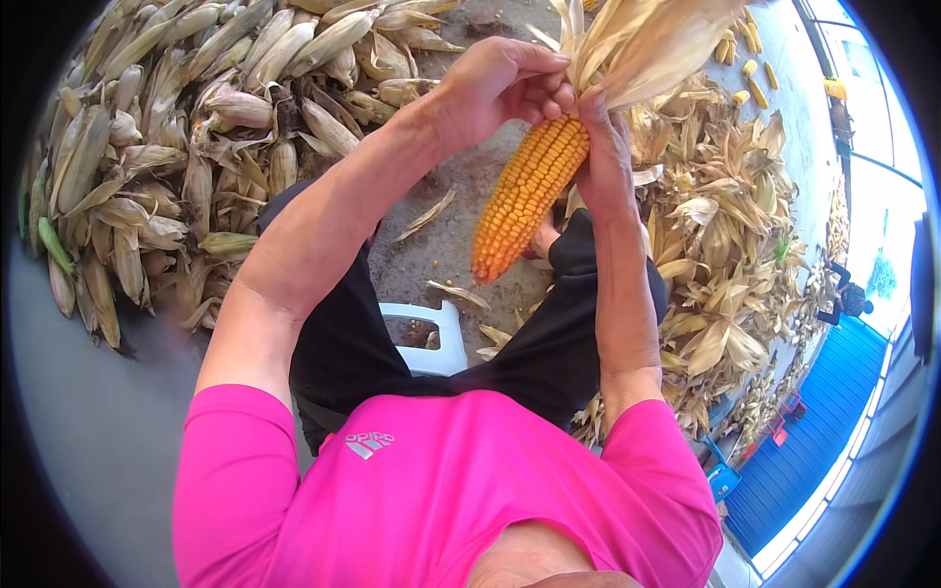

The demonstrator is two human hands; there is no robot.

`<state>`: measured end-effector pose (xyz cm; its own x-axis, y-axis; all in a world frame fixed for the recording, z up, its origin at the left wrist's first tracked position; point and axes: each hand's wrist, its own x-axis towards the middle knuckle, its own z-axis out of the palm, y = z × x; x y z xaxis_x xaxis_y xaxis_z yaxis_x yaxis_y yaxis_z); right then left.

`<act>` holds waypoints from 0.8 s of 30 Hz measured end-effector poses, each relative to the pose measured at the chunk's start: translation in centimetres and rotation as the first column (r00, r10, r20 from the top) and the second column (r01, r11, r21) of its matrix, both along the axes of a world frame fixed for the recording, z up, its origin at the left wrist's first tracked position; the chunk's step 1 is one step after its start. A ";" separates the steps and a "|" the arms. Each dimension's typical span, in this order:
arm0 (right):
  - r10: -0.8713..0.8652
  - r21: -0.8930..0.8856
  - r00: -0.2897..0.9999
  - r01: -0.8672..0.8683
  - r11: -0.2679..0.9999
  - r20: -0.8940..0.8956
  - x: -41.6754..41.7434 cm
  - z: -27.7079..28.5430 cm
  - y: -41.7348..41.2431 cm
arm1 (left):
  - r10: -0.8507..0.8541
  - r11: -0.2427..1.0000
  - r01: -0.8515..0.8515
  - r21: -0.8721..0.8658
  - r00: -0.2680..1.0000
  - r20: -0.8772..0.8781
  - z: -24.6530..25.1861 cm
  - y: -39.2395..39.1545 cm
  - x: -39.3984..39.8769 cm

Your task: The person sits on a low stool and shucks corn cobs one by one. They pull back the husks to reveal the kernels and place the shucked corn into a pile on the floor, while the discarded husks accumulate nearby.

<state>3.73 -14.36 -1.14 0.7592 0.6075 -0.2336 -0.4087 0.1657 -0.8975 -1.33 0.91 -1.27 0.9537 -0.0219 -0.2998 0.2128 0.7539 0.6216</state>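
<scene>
An ear of yellow corn [531, 192] hangs tip down between my hands, its kernels bare. Its dry husk [632, 51] is peeled back and fans out above the base toward the upper right. My right hand [607, 151] grips the base, where husk and kernels meet, with the thumb on the near side. From the left, my left hand [514, 84] pinches husk leaves at the same spot, fingers curled. Part of each hand's grip is hidden behind the fingers and leaves.
Unhusked corn ears [220, 110] are heaped at left. At right lies a pile of loose husks [713, 242], with bare ears [757, 92] on the floor beyond. Between my legs is a light-coloured plastic stool [441, 345]. A person [849, 298] is at the far right.
</scene>
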 end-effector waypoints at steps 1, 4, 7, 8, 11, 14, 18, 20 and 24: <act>0.044 -0.082 0.995 -0.036 0.996 0.090 0.1 0.1 0.0 | 0.000 1.000 0.001 0.022 0.999 -0.034 0.1 0.0 0.0; 0.196 -0.228 0.958 -0.147 0.963 0.210 -0.1 1.0 0.4 | 0.109 0.989 -0.095 0.116 0.986 -0.123 -0.1 0.4 0.3; 0.450 -0.452 0.884 -0.353 0.819 0.126 -2.3 1.2 0.4 | 0.408 0.881 -0.461 0.112 0.857 0.314 -2.5 3.8 1.1; 0.564 -0.463 0.815 -0.452 0.763 0.133 -3.8 -0.1 0.3 | 0.463 0.865 -0.502 0.013 0.807 0.367 -2.9 5.3 1.5; 0.599 -0.500 0.789 -0.465 0.730 0.141 -5.5 -2.3 0.3 | 0.454 0.855 -0.388 -0.344 0.881 0.135 -2.2 6.4 2.5; 0.263 -0.321 0.964 -0.236 0.917 0.043 -2.6 -3.7 0.0 | 0.520 0.853 -0.522 -0.024 0.852 -0.049 -0.2 3.2 2.4; -0.141 -0.118 0.990 0.143 0.983 0.028 1.2 -1.8 -0.4 | 0.402 0.870 -0.365 0.333 0.914 -0.048 0.5 2.5 1.0; -0.244 0.009 0.955 0.249 0.968 -0.171 2.7 -0.9 -1.1 | 0.233 0.863 -0.190 0.468 0.972 -0.035 0.5 0.8 0.9; -0.271 0.159 0.931 0.314 0.936 -0.246 3.9 0.0 -1.5 | -0.096 0.549 0.036 0.835 0.995 0.020 -0.8 -3.2 0.4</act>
<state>7.58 -15.87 -1.12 0.8538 0.4155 -0.3136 -0.4963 0.4675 -0.7315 -0.88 -2.28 -2.04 0.9757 0.1450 -0.1640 0.1822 -0.1228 0.9756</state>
